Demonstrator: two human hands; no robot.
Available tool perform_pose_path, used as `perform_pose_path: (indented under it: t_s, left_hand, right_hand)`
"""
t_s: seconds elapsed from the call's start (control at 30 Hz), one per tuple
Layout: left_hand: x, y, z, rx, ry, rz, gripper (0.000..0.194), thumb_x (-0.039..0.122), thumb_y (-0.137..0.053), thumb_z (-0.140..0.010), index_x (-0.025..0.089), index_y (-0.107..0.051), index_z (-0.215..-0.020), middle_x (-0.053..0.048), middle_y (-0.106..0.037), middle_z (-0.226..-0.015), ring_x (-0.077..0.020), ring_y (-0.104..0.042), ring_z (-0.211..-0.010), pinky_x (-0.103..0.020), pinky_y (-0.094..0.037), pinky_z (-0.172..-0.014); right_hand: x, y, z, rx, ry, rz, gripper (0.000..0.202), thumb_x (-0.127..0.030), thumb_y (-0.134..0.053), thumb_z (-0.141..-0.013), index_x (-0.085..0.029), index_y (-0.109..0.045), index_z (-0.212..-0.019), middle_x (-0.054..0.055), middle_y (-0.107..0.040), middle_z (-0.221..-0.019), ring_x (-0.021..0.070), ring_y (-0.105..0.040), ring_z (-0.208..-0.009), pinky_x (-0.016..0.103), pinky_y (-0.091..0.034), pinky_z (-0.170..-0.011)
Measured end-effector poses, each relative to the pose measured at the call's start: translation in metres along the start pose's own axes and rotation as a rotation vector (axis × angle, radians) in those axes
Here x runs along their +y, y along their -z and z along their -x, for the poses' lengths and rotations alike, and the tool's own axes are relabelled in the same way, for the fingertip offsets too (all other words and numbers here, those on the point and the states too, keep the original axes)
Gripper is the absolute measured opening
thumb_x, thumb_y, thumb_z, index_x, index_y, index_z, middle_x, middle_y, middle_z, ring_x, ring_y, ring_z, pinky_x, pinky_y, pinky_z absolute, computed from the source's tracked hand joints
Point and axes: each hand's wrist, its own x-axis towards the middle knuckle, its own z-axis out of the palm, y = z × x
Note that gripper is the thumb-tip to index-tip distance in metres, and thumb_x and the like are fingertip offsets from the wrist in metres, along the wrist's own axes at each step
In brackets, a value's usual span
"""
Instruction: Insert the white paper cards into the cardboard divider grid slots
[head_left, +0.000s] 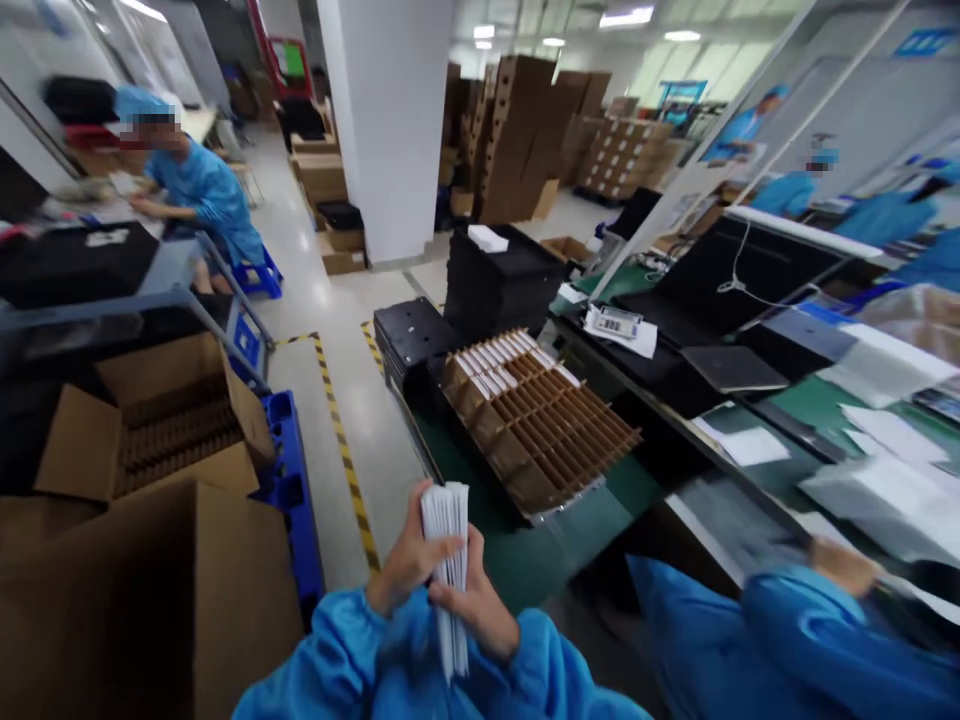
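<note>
Low in front of the chest, both hands grip a slim stack of white flat sleeves [448, 560]: left hand [405, 562] wraps the stack's left side w/ thumb across the front, right hand [474, 600] pinches it from the right and below, both clenched on it, blue sleeves bunched under the wrists. Stack stands upright, held in the air over the floor gap, not resting on anything. Ahead and to the right sits a brown cardboard divider tray w/ many narrow slots [540, 420] on the green-topped table [600, 510]; its far rows already carry white sleeves, near rows bare. Risks, as I judge: grip is only on the lower half, so top sheets could fan out or slip; thin divider walls could buckle or catch a sleeve edge if it comes in tilted; the tray overhangs near the table's edge and a hard push might shift it. Room: clear air between hands and tray, but tight at the sides, w/ a large brown cardboard box [150, 590] close on the left, a co-worker's blue-sleeved arm [787, 620] close on the right, and black stacked trays [495, 280] behind the divider tray.
</note>
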Motion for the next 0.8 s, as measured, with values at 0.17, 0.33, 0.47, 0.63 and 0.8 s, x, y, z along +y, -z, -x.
perform_pose_path:
  t_s: [0.17,0.33,0.47,0.63,0.8]
  left_hand:
    - [0.032,0.027,-0.048,-0.114,0.072,-0.038,0.098,0.044,-0.079,-0.067,0.021,-0.02,-0.142,-0.009,-0.054,-0.117,-0.0233,-0.057,-0.1,-0.04,-0.048,-0.091]
    - [0.054,0.03,-0.118,-0.154,0.06,-0.012,0.103,0.042,-0.08,-0.066,0.025,-0.019,-0.147,-0.007,-0.058,-0.112,-0.0224,-0.058,-0.095,-0.04,-0.048,-0.09]
    - [0.088,0.019,-0.183,-0.192,0.074,0.002,0.097,0.036,-0.079,-0.066,0.024,-0.025,-0.146,-0.007,-0.06,-0.11,-0.0237,-0.059,-0.096,-0.041,-0.048,-0.092]
    - [0.114,0.006,-0.253,-0.265,0.148,0.007,0.098,0.03,-0.077,-0.068,0.025,-0.021,-0.148,-0.01,-0.06,-0.115,-0.0275,-0.06,-0.102,-0.047,-0.048,-0.096]
    - [0.124,0.002,-0.314,-0.353,0.218,-0.035,0.101,0.031,-0.077,-0.07,0.025,-0.016,-0.15,-0.011,-0.061,-0.117,-0.0275,-0.059,-0.105,-0.048,-0.046,-0.099]
  right_hand:
    - [-0.017,-0.002,-0.047,0.03,0.004,-0.05,0.104,-0.062,-0.079,-0.062,-0.026,-0.012,-0.134,0.016,-0.037,-0.139,0.0302,-0.041,-0.132,0.048,-0.032,-0.111]
    - [-0.045,0.021,-0.107,0.005,0.046,-0.12,0.094,-0.057,-0.077,-0.068,-0.024,-0.015,-0.13,0.016,-0.039,-0.139,0.0291,-0.044,-0.129,0.049,-0.033,-0.11]
    - [-0.088,0.04,-0.155,0.016,0.108,-0.176,0.09,-0.054,-0.077,-0.07,-0.024,-0.016,-0.129,0.016,-0.041,-0.138,0.0275,-0.049,-0.124,0.049,-0.035,-0.109]
    - [-0.133,0.061,-0.203,0.091,0.173,-0.198,0.091,-0.053,-0.079,-0.068,-0.024,-0.018,-0.127,0.015,-0.046,-0.133,0.0301,-0.049,-0.124,0.051,-0.037,-0.106]
    - [-0.155,0.076,-0.242,0.162,0.16,-0.284,0.086,-0.048,-0.078,-0.072,-0.024,-0.018,-0.128,0.014,-0.051,-0.128,0.0285,-0.055,-0.116,0.051,-0.043,-0.1]
